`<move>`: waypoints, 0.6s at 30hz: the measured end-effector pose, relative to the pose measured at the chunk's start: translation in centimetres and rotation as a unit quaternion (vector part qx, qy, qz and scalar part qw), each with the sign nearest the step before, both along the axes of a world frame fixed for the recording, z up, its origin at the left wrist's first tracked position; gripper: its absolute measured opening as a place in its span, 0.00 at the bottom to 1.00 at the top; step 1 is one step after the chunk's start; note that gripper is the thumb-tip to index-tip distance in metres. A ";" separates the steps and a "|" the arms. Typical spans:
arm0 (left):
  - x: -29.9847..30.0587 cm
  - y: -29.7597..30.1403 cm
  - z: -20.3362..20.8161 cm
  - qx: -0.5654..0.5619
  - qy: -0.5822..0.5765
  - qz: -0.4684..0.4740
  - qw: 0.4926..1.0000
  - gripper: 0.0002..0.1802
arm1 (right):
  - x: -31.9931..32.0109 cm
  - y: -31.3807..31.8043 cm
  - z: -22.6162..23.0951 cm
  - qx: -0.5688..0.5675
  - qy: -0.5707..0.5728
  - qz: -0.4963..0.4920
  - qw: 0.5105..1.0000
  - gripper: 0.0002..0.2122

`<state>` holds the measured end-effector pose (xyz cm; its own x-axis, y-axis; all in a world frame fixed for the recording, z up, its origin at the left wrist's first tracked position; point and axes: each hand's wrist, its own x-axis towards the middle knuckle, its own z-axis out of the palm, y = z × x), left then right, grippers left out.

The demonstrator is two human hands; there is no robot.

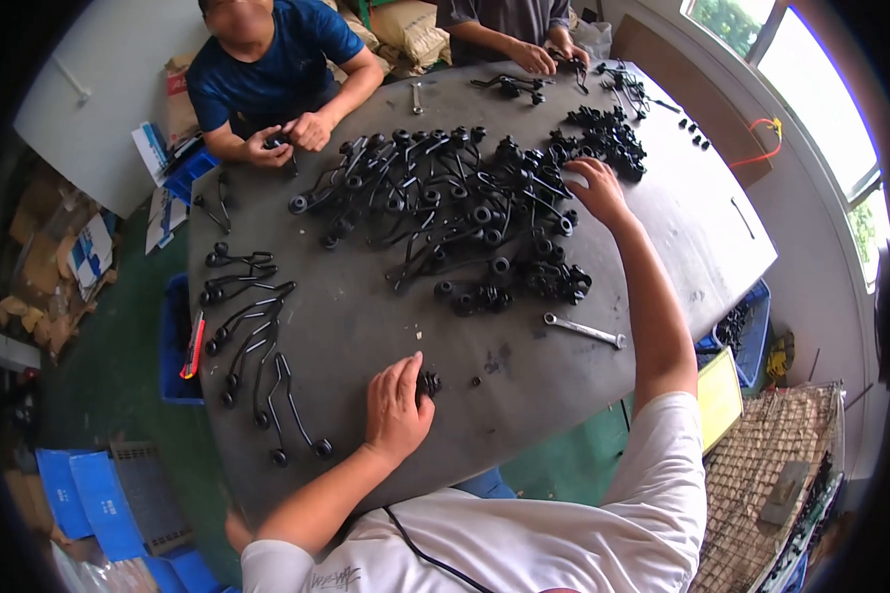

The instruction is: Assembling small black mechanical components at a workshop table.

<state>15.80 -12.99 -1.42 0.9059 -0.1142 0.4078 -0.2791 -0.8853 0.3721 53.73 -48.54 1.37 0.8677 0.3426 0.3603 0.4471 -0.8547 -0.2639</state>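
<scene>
My left hand (398,410) rests on the grey table near its front edge, fingers stretched forward and not closed. Small black parts (428,383) sit beside its thumb and index finger; their exact kind is too small to tell. A lone black nut-like piece (476,381) lies to the right of them. Stretched far across the table, my right hand (595,188) has its fingers apart at the right side of a big heap of black bent rods with round ball-joint ends (435,198). Its fingertips reach a cluster of black clamp-like parts (603,138).
A combination wrench (584,330) lies right of centre, another wrench (417,98) at the far side. Bent rods (257,326) line the left edge near a red utility knife (194,346). Two people work opposite, hands (292,138) on black parts. A blue crate (747,331) stands at right.
</scene>
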 end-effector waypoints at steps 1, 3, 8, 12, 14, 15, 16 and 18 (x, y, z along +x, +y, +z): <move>0.0 -0.1 0.2 -0.004 0.005 -0.003 1.000 0.37 | 2.1 0.7 0.0 0.002 -0.002 0.004 1.000 0.19; -0.1 -0.1 0.5 -0.005 0.012 0.002 1.000 0.35 | 5.4 3.0 0.0 -0.029 0.024 -0.021 0.999 0.24; 0.3 -0.3 0.5 -0.020 0.017 0.004 1.000 0.34 | 9.6 5.0 -2.4 -0.126 0.065 -0.080 0.987 0.26; 0.2 -0.1 0.5 -0.037 0.018 0.004 0.999 0.34 | 10.0 3.2 -3.1 -0.245 0.011 0.110 0.963 0.17; 0.1 0.2 0.6 -0.040 0.019 0.006 0.999 0.34 | 8.1 2.7 -2.4 -0.298 0.003 0.192 0.935 0.17; -0.1 0.4 0.6 -0.043 0.015 0.008 0.999 0.34 | 6.4 2.5 -2.7 -0.256 -0.038 0.192 0.946 0.17; 0.2 0.3 0.6 -0.048 0.006 0.003 0.999 0.34 | 5.3 1.0 -3.3 -0.265 -0.038 0.187 0.945 0.17; 0.5 0.1 0.4 -0.063 -0.003 -0.009 0.998 0.33 | 3.3 -2.2 -4.8 -0.216 -0.145 0.177 0.949 0.15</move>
<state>16.33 -12.90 -1.04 0.9014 -0.0775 0.4261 -0.2969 -0.8268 0.4778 57.08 -50.74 -3.43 0.5556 0.7647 0.3264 0.7272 -0.6373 0.2551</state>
